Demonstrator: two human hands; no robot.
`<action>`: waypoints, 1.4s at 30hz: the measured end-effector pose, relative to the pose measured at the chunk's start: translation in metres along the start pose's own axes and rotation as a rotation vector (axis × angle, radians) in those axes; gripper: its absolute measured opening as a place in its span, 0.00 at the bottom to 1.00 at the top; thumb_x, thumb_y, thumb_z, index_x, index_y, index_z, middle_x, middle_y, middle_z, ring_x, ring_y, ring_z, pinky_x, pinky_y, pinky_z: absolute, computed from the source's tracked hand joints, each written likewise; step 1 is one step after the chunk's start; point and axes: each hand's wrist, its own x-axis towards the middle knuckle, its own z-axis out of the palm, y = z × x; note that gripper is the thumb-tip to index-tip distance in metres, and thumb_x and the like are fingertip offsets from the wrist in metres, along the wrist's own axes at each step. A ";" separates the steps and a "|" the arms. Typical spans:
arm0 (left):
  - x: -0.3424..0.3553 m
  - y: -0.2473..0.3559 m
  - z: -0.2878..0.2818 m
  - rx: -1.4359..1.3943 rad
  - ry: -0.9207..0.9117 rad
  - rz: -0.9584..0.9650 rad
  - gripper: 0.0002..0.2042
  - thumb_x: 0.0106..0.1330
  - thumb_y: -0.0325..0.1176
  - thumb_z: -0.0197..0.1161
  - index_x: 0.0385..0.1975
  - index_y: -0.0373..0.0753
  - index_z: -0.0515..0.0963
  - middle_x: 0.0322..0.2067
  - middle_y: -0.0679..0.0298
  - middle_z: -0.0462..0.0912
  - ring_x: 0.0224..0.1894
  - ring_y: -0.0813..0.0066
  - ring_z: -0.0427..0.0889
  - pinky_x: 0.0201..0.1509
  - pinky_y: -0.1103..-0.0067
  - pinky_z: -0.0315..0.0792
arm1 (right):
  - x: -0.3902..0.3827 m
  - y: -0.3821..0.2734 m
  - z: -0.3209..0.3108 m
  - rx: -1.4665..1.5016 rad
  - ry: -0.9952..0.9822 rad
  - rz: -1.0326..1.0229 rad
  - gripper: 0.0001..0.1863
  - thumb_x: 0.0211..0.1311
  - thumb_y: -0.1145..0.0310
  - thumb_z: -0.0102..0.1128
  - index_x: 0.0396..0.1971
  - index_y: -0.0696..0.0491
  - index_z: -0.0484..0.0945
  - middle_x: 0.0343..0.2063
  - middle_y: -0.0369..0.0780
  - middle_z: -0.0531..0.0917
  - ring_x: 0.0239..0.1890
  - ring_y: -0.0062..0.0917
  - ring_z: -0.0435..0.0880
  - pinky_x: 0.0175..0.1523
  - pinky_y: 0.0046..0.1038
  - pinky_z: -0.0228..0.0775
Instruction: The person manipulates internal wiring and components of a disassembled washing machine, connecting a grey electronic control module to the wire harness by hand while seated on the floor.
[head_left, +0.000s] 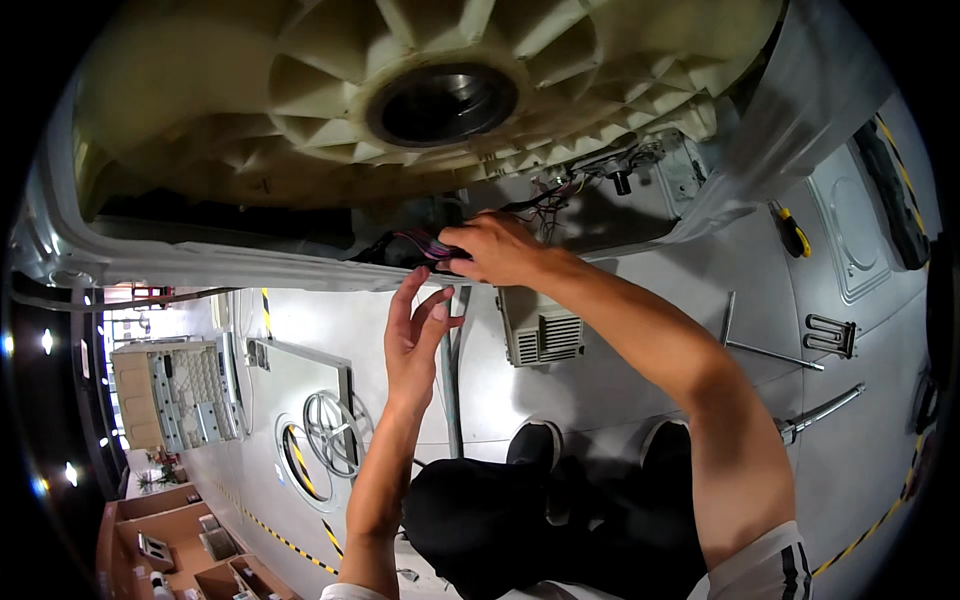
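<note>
A bundle of wires (418,242), purple and dark, runs along the lower edge of an opened washing machine cabinet (330,268). My right hand (500,248) reaches in from the right, its fingers closed on the bundle. Just below it, my left hand (412,335) is raised with fingers apart and nothing between them; its index fingertip comes close to the wires. Above both hands looms the cream plastic tub (300,110) with a dark metal hub (442,104) in its centre. My right fingers partly hide the wires.
Beyond my right hand, loose wires hang near a dark fitting (622,182). On the floor lie a vented plastic box (545,335), a yellow-black tool (792,232), a heating element (830,336), a socket wrench (820,412), a grey panel (850,230) and a spoked pulley (332,432).
</note>
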 end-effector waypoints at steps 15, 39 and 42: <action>0.021 -0.028 0.021 -0.241 -0.011 -0.135 0.29 0.67 0.26 0.49 0.67 0.38 0.48 0.68 0.59 0.49 0.70 0.65 0.49 0.66 0.66 0.55 | 0.000 0.007 0.000 0.124 0.180 -0.041 0.15 0.52 0.62 0.65 0.34 0.57 0.78 0.26 0.44 0.80 0.31 0.39 0.79 0.35 0.34 0.70; 0.021 -0.055 0.034 0.017 0.042 0.049 0.08 0.67 0.27 0.55 0.43 0.35 0.70 0.42 0.66 0.78 0.42 0.84 0.73 0.47 0.86 0.66 | 0.002 0.045 -0.026 -0.003 0.098 0.146 0.12 0.58 0.73 0.56 0.42 0.56 0.77 0.33 0.43 0.83 0.37 0.33 0.83 0.42 0.28 0.73; 0.021 -0.043 0.039 -0.009 0.035 0.083 0.08 0.67 0.26 0.56 0.44 0.34 0.70 0.41 0.65 0.78 0.42 0.83 0.73 0.47 0.85 0.66 | -0.010 0.056 -0.033 0.003 0.065 0.239 0.11 0.59 0.75 0.53 0.42 0.57 0.77 0.32 0.42 0.84 0.36 0.29 0.84 0.42 0.27 0.75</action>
